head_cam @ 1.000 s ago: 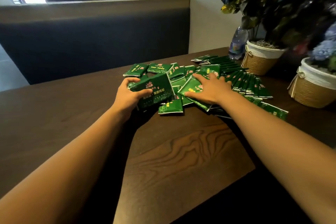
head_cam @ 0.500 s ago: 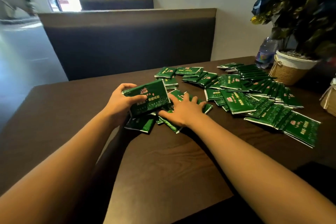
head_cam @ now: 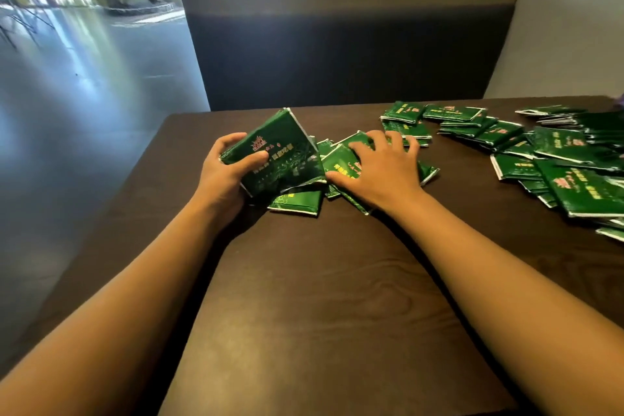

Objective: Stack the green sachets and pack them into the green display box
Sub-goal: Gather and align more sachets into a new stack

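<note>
We grip a stack of green sachets point(head_cam: 280, 155) in our left hand point(head_cam: 223, 176), thumb curled across its printed face and fingers wrapped round the far edge, so the stack tilts up off the dark wooden table point(head_cam: 320, 297) at about eleven o'clock from the table's middle. Our right hand point(head_cam: 378, 172) lies flat with its fingers spread and straight, pressing on a few loose sachets point(head_cam: 341, 162) just beside the stack, at twelve o'clock. One more sachet point(head_cam: 297, 202) lies flat on the table under the stack's lower edge. Toward two o'clock a wide scatter of sachets point(head_cam: 553, 159) covers the table's right side, many overlapping, some fanned in rows, running out of view at the right edge. We cannot make out the green display box anywhere in view. Beyond the table's far edge, at twelve o'clock, stands a dark padded bench back point(head_cam: 347, 51).
</note>
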Motion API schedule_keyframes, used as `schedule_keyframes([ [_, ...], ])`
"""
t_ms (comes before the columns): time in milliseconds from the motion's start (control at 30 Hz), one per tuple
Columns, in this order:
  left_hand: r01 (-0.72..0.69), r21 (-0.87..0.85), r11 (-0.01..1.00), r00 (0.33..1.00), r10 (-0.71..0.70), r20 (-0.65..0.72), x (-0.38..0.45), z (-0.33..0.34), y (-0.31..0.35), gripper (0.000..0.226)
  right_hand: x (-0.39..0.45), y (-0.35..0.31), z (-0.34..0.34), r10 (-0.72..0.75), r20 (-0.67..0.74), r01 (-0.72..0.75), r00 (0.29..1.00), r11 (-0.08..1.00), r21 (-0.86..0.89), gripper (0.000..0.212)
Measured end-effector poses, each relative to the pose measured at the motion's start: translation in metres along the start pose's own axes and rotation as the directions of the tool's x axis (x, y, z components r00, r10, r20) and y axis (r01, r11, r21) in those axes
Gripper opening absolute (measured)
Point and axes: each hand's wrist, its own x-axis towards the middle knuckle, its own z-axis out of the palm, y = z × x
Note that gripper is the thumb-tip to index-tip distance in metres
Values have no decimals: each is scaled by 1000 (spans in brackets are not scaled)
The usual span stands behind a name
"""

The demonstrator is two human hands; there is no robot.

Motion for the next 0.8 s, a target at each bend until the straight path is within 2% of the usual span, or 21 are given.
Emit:
schedule_keyframes([
  [100, -37, -98, 994, 998, 33, -48, 6, -9, -1, 49, -3, 12, 6, -38, -250, 58, 967, 996, 71, 70],
  [167, -65, -129, 990, 994, 52, -98, 12, -15, -1, 47, -2, 8, 5, -64, -426, 149, 902, 974, 169, 49],
  [200, -75, -139, 987, 991, 59, -117, 14, -16, -1, 46, -2, 0, 1, -87, -472, 203, 878, 958, 201, 44],
  [233, -84, -142, 986, 989, 65, -134, 14, -20, -1, 46, -4, -14, -2, -122, -463, 246, 878, 945, 216, 43],
  [300, -107, -117, 987, 985, 90, -146, 14, -20, -3, 49, -11, -44, -4, -181, -326, 252, 928, 949, 189, 48],
  [400, -174, -14, 985, 978, 171, -121, 14, -18, -8, 52, -16, -70, 5, -211, -139, 217, 968, 976, 27, 52],
  [500, -215, 109, 970, 968, 227, -105, 13, -20, -9, 53, -12, -70, 4, -199, -106, 200, 974, 980, -2, 39],
  [667, -283, 262, 923, 949, 309, -65, 10, -26, -12, 55, -10, -59, -3, -102, -11, 103, 995, 994, 42, 33],
  [800, -275, 269, 923, 952, 301, -60, 14, -29, -14, 56, -9, -54, -3, -34, -25, 34, 999, 999, 21, 54],
])
